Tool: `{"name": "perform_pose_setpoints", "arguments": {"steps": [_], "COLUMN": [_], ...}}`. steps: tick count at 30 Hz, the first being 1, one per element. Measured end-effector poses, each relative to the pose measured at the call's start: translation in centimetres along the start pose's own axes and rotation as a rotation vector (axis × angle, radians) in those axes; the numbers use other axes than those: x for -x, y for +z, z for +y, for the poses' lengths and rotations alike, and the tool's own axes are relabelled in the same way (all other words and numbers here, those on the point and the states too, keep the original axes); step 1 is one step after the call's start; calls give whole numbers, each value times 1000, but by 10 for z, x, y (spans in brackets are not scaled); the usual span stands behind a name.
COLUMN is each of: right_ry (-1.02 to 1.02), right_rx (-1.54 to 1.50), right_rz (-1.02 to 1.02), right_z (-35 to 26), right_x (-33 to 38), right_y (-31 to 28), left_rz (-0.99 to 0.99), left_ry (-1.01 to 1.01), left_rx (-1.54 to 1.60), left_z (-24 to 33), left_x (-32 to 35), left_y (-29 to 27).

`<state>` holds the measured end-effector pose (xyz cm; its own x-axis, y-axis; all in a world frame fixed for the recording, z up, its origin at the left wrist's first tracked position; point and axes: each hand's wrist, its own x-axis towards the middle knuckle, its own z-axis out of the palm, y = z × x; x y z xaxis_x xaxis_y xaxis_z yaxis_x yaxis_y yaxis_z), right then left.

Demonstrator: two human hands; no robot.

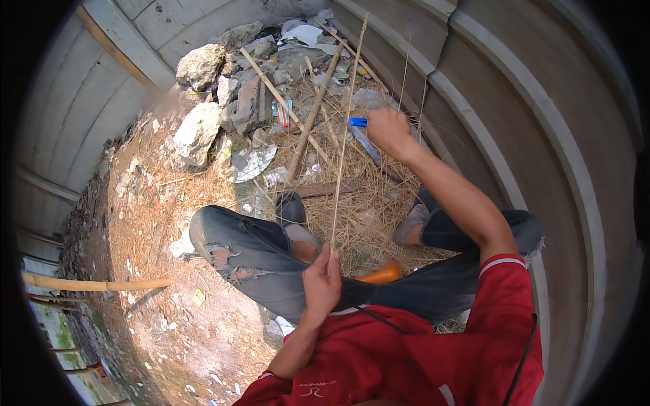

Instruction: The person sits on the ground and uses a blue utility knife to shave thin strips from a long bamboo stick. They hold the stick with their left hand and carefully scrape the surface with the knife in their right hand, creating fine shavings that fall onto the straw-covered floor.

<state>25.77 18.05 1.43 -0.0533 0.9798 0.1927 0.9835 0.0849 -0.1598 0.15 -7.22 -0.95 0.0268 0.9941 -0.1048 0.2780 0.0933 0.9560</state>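
Observation:
My left hand [321,277] is closed on the near end of a long thin bamboo strip [344,142] that runs away from me toward the rubble. My right hand [387,130] is stretched out far along the strip and grips a blue-handled knife [357,122] against it. I sit on the ground in torn jeans [250,254] and a red shirt, knees apart, above a bed of dry shavings [365,203]. An orange object [383,274] lies between my legs, partly hidden.
Grey stones [200,65] and rubble with litter are piled ahead. Several bamboo sticks [311,122] lie across the pile. Concrete steps [514,135] curve along the right. A bamboo pole [88,284] lies at left over bare dirt.

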Motion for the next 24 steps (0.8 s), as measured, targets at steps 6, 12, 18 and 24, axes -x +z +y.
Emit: {"name": "perform_pose_setpoints", "arguments": {"steps": [6,12,18,24], "right_ry": [-97,-232,-59,229], "right_rx": [-75,-141,-79,-36], "right_rz": [-165,-135,41,104], "right_z": [-49,-72,-45,36], "right_x": [37,77,-1,-77], "right_y": [-11,-2,5,-15], "left_rz": [45,26,12,-49], "left_ry": [58,-1,49,40], "left_rx": [132,207,40,-29], "left_z": [-8,4,-4,-15], "left_x": [-17,-37,-34,10], "left_y": [-1,-4,-21,-16]}}
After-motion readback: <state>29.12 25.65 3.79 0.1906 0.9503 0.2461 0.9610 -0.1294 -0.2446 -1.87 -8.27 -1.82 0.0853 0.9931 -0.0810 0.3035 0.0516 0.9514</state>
